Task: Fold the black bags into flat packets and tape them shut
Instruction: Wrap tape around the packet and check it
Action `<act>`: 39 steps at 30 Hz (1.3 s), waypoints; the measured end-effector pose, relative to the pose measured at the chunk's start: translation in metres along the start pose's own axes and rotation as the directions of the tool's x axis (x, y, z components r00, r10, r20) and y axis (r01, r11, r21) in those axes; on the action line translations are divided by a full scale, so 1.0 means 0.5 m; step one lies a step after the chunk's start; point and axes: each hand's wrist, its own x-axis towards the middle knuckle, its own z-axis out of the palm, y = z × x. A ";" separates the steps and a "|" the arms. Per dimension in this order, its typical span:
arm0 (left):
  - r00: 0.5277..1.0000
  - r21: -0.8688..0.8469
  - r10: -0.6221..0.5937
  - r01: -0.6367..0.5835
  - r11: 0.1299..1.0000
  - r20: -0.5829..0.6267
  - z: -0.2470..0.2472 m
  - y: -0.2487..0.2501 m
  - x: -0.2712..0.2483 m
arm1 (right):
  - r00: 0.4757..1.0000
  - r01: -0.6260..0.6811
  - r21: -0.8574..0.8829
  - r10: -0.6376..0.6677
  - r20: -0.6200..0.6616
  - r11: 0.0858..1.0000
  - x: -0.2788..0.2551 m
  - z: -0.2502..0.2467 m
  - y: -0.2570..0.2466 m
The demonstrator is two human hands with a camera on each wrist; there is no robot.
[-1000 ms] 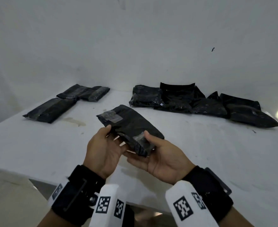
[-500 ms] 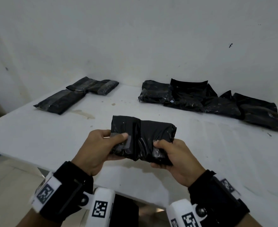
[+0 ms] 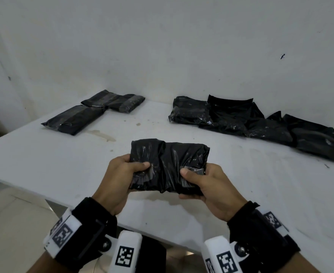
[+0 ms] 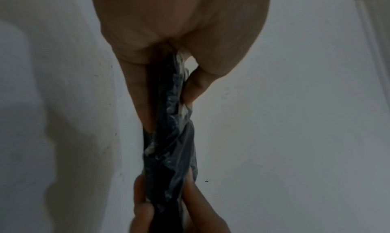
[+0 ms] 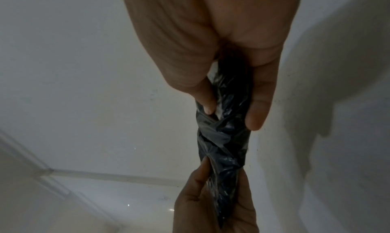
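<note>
A folded black bag packet hangs above the near edge of the white table, held level between both hands. My left hand pinches its left end, thumb on top over a clear tape strip. My right hand pinches the right end, thumb pressing another tape piece. In the left wrist view the packet shows edge-on between thumb and fingers; the right wrist view shows the packet the same way. Two taped flat packets lie at the far left. A pile of loose black bags lies at the far right.
A white wall rises right behind the table. A brownish stain marks the tabletop between me and the left packets. Tiled floor shows below the table's near edge at left.
The packet has turned from a tilted diagonal to level and crosswise. Both hands shifted from cradling it underneath to pinching its two ends with thumbs on top.
</note>
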 end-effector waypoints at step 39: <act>0.955 -0.121 -0.046 0.085 0.989 0.294 -0.054 0.071 0.000 | 0.988 -0.048 0.154 0.024 0.155 0.987 0.047 0.026 -0.073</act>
